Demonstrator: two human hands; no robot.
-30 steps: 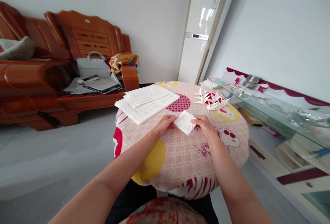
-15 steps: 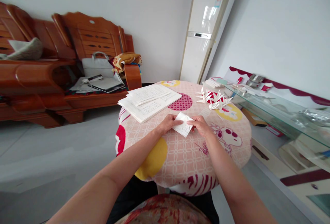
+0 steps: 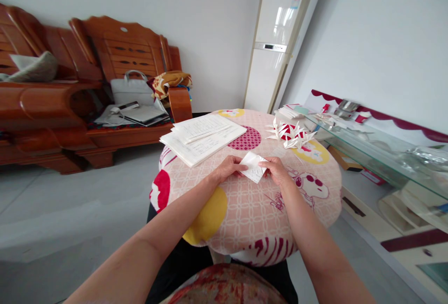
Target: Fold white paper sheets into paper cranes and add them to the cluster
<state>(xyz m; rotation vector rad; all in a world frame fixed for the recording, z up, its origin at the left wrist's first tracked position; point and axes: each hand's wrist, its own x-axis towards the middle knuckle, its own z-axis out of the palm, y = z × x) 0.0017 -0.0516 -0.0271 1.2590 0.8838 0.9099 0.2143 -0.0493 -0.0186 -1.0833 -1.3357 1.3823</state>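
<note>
A small folded square of white paper (image 3: 253, 168), faintly lined or written on, is held turned like a diamond above the cloth-covered round table (image 3: 241, 215). My left hand (image 3: 231, 168) pinches its left corner, thumb on top. At the right corner my right hand (image 3: 273, 168) grips it, also with the thumb over the upper face. The fingers beneath the paper are mostly hidden. Beyond my right hand lies a cluster of folded paper cranes (image 3: 296, 137). A stack of written sheets (image 3: 201, 138) rests on the table ahead of my left hand.
A glass-topped cabinet (image 3: 371, 155) stands close along the table's right side, with a pile of papers (image 3: 290, 111) at its near end. Behind the table rises a white floor air conditioner (image 3: 269, 61). Wooden seats (image 3: 126, 57) carry a grey bag (image 3: 130, 90) and papers at the left.
The paper square has shifted slightly to the right and turned a little. My right hand has moved slightly right with it; its thumb lies nearer the corner.
</note>
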